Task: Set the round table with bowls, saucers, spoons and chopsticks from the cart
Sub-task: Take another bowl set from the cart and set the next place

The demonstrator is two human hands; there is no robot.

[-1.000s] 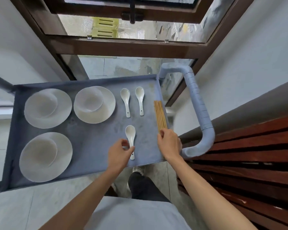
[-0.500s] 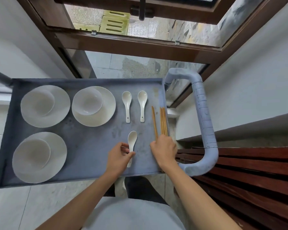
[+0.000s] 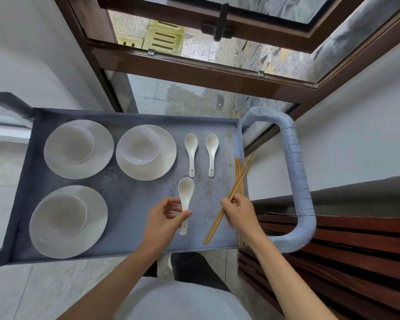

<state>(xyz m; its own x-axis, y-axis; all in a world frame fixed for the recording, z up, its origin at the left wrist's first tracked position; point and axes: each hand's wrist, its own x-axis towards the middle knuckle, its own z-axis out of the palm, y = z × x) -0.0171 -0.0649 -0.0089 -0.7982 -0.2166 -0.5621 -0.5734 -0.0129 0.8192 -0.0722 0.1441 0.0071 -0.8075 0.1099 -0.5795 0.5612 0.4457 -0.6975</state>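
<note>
Two spare spoons and loose chopsticks beyond both hands

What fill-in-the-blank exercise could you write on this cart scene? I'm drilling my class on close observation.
1. The left hand pinches a white ____ by its handle.
2. The right hand holds a tilted pair of ____ above the cart tray.
3. Two more spoons lie side by side on the tray, making ____ spoons in all.
4. Each of the three bowls sits on a ____.

Missing words: spoon; chopsticks; three; saucer
</note>
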